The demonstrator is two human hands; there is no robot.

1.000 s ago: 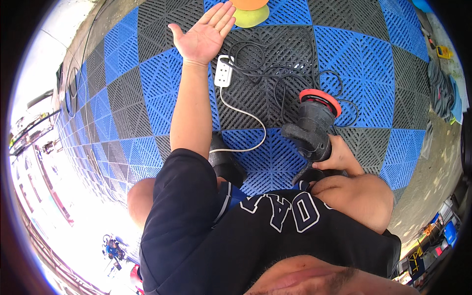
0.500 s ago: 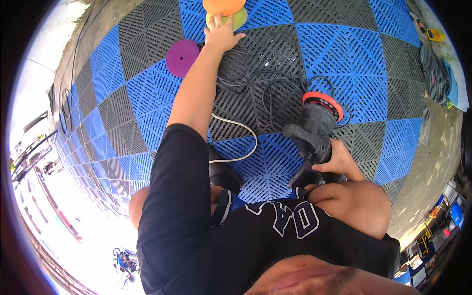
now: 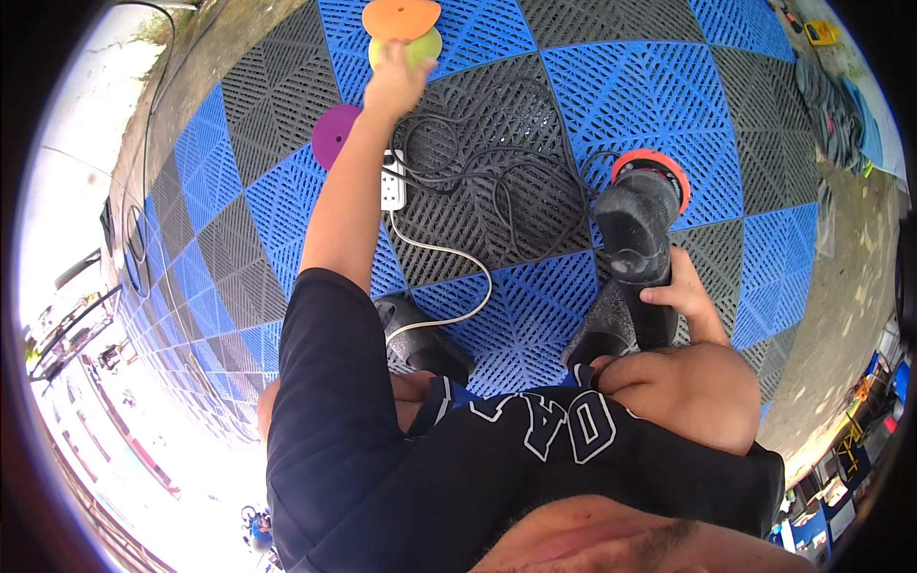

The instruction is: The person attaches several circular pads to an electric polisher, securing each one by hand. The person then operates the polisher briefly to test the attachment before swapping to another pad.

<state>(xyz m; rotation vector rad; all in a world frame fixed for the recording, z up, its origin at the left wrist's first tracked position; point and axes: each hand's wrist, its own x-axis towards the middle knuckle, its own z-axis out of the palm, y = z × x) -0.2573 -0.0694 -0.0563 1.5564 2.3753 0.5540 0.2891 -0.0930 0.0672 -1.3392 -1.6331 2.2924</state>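
My left hand (image 3: 394, 86) reaches far out over a yellow-green round pad (image 3: 426, 45). Its fingers look stretched out, though somewhat blurred, and appear to touch the pad's surface. An orange round pad (image 3: 401, 16) lies against that pad's far side, partly overlapping it. Beside my left forearm, a purple round pad (image 3: 331, 136) is partly covered by the arm. At the right, my right hand (image 3: 680, 289) wraps around the handle of a black power polisher (image 3: 632, 222). The polisher's red-rimmed plate (image 3: 680, 177) is at the far end, away from me.
A white power strip (image 3: 393, 195) sits by my left forearm, with a white cord (image 3: 468, 260) curving toward my feet. Black cable (image 3: 506, 174) lies in loops on the blue and grey floor tiles (image 3: 650, 105). Cloths (image 3: 833, 115) and a yellow item (image 3: 821, 32) lie at the right edge.
The polisher has turned more upright, its plate swinging right and slightly away. My left hand has shifted back a little on the yellow-green pad. The power strip now shows beside my forearm.
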